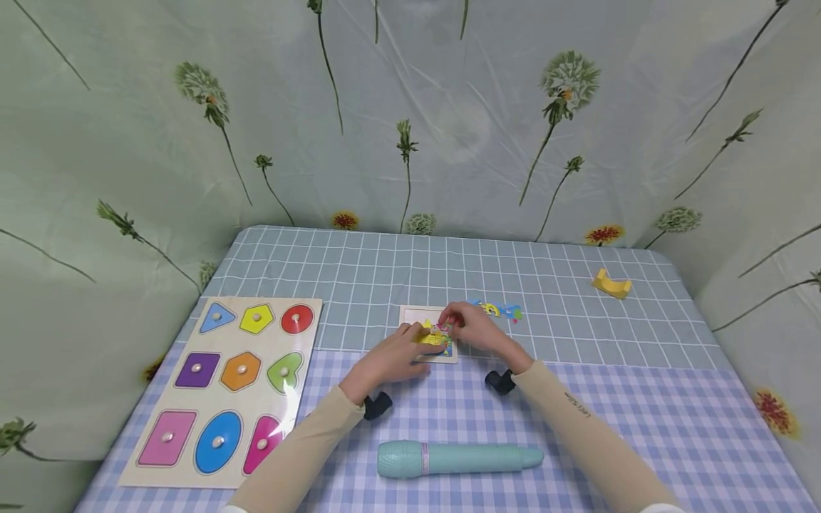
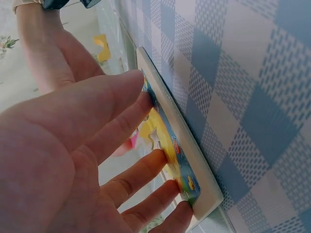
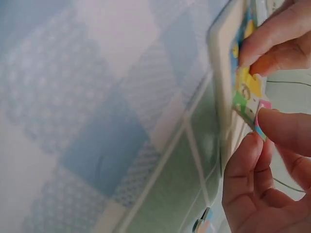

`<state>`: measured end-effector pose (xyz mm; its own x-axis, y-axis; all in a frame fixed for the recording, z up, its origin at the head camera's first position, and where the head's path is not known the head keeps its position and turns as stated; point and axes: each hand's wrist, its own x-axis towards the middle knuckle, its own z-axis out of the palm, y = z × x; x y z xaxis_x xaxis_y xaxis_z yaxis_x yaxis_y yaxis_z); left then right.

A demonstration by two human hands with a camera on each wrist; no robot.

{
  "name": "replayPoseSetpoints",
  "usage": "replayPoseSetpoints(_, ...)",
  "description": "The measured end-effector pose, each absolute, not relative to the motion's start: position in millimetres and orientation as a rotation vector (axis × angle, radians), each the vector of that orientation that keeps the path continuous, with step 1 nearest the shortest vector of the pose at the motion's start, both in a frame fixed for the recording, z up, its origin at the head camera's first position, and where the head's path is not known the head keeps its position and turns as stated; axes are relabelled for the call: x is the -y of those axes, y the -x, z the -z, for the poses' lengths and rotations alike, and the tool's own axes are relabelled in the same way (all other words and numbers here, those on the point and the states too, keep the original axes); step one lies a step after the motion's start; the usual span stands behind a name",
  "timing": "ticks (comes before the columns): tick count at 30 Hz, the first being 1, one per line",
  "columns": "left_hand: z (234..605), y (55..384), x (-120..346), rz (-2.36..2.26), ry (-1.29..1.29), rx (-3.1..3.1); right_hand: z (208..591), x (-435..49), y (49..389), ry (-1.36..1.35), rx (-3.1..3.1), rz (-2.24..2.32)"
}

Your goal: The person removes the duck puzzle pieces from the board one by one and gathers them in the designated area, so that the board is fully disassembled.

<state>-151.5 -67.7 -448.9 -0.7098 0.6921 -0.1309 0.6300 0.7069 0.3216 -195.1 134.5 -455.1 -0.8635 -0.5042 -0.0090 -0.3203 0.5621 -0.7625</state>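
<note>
Right hand (image 1: 476, 328) pinching 1 puzzle piece (image 3: 259, 128), left hand (image 1: 393, 353) spread over 1 puzzle board (image 1: 417, 313) under grip, 9 knobbed shapes (image 1: 241, 372) well left

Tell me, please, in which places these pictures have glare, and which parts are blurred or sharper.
Head view: glare on the green heart and magenta piece, a soft bright patch on the curtain; right wrist view: near checked cloth blurred, right hand sharper; left wrist view: the cloth's weave looks clearer.
</note>
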Motion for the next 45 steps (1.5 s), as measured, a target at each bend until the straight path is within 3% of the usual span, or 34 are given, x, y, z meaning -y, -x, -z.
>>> replayPoseSetpoints(6,449.6,152.6,67.0,-0.346,-1.058,-2.673,453.7,-142.2,193.5,0.674,-2.513,1.284)
replayPoseSetpoints(14,451.5,151.6,67.2,-0.354,-1.054,-2.67,443.6,-192.3,189.7,0.42,-2.512,1.438)
replayPoseSetpoints(24,453.0,150.5,68.4,-0.407,-1.097,-2.697,454.5,-240.3,184.1,0.086,-2.673,1.279)
replayPoseSetpoints(45,455.7,147.9,73.6,-0.46,-1.142,-2.692,455.9,-229.8,183.3,0.287,-2.977,0.952)
